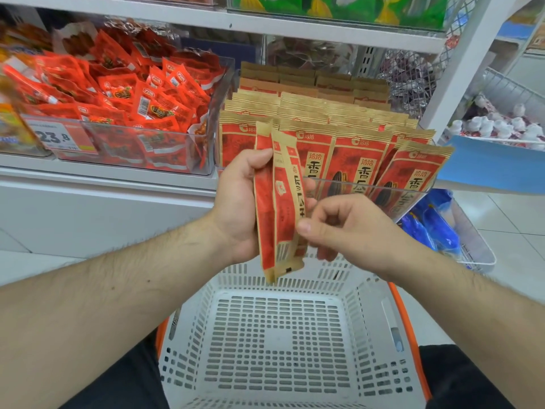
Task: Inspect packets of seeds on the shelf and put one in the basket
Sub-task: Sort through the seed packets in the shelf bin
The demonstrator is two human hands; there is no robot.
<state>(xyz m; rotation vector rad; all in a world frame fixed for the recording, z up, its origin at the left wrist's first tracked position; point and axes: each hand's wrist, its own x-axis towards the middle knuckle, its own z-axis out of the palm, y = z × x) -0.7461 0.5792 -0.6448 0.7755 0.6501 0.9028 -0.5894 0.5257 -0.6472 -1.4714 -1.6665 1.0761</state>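
My left hand (239,202) grips two red-and-tan seed packets (280,208) upright, edge-on to me, above the far rim of the white slotted basket (283,343). My right hand (336,222) has its fingers curled and pinches the right edge of the nearer packet between thumb and fingers. More seed packets of the same kind (354,154) stand in rows in a clear bin on the shelf just behind my hands. Nothing lies in the basket.
A clear bin of small red snack packets (126,113) sits left of the seeds, with a price tag (57,138). A white wire rack with blue packets (436,228) stands low on the right. White shelf boards (324,28) run above.
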